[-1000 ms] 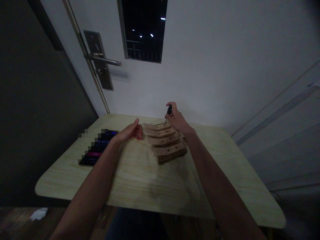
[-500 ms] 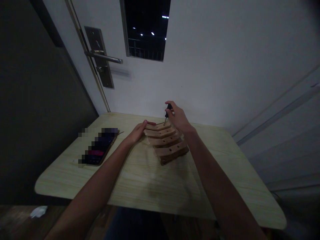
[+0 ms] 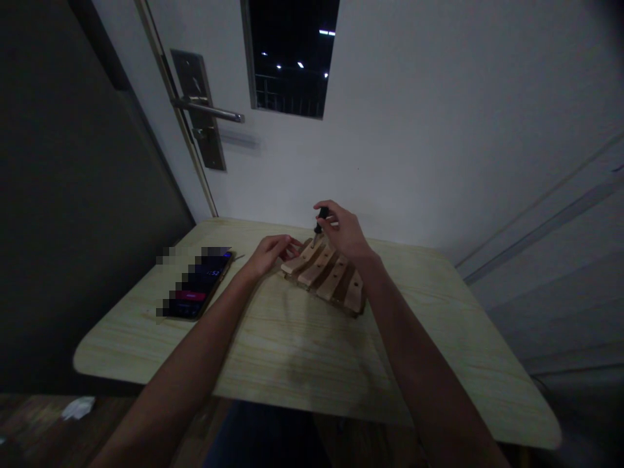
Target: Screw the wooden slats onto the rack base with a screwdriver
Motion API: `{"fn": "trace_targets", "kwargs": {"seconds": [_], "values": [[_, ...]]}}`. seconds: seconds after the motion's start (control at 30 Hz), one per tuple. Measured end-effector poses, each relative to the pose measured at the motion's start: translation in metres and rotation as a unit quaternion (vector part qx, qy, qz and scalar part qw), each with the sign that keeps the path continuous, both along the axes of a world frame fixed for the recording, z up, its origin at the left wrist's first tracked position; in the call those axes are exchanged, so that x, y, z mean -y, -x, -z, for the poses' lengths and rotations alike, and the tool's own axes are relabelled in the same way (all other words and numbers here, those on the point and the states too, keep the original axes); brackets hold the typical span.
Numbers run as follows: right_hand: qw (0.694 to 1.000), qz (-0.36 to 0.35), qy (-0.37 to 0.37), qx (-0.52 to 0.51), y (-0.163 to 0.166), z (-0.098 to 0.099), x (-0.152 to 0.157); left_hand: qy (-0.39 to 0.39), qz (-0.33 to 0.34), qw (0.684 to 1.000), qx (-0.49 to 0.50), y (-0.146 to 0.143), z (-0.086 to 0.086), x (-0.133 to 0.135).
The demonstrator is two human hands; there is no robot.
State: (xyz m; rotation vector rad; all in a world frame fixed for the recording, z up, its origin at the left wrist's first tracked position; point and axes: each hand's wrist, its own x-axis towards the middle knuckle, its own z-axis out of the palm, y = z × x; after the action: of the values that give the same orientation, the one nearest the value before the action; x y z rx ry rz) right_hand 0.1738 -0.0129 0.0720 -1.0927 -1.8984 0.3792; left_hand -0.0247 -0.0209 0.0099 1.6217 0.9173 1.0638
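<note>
My right hand (image 3: pixel 344 231) pinches the black handle of a screwdriver (image 3: pixel 319 225). Its shaft slants down, and the tip meets a hole in the leftmost bar of a slatted wooden piece (image 3: pixel 330 274). Several pale bars with dark holes lie side by side across that piece, which rests slanted on the table. Beside its far left corner is my left hand (image 3: pixel 272 253), fingers loosely bent and apart. Whether those fingertips touch the wood I cannot make out. My right hand and wrist cover the piece's far right part.
A phone (image 3: pixel 202 286) with a lit screen lies left of my left forearm, a thin metal rod (image 3: pixel 238 257) by its far end. The pale wood-grain table (image 3: pixel 273 364) backs onto a white door with a lever handle (image 3: pixel 209 110). White crumpled paper (image 3: pixel 78 408) is on the floor.
The slatted piece has turned, so its bars now run toward me rather than across. My left fingers have come off its edge. The screwdriver has shifted slightly left, still in my right hand.
</note>
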Motion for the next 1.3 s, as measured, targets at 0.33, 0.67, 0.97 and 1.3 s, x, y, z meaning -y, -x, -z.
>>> {"fn": "trace_targets", "kwargs": {"seconds": [0.33,0.67,0.97,1.3], "values": [[0.996,-0.056,0.036,0.053,-0.001,-0.021,0.019,-0.087,-0.019,0.995,-0.042,-0.009,0.020,-0.004],[0.993,-0.011,0.019,0.114,0.018,-0.024,0.028,-0.150,0.042,0.976,-0.155,-0.007,0.021,-0.001],[0.993,0.065,0.010,0.096,0.027,-0.013,0.033,-0.210,0.029,0.954,-0.214,-0.011,0.020,0.002],[0.980,0.080,0.022,0.178,0.032,-0.010,0.042,-0.233,0.041,0.952,-0.196,-0.010,0.024,-0.003]]}}
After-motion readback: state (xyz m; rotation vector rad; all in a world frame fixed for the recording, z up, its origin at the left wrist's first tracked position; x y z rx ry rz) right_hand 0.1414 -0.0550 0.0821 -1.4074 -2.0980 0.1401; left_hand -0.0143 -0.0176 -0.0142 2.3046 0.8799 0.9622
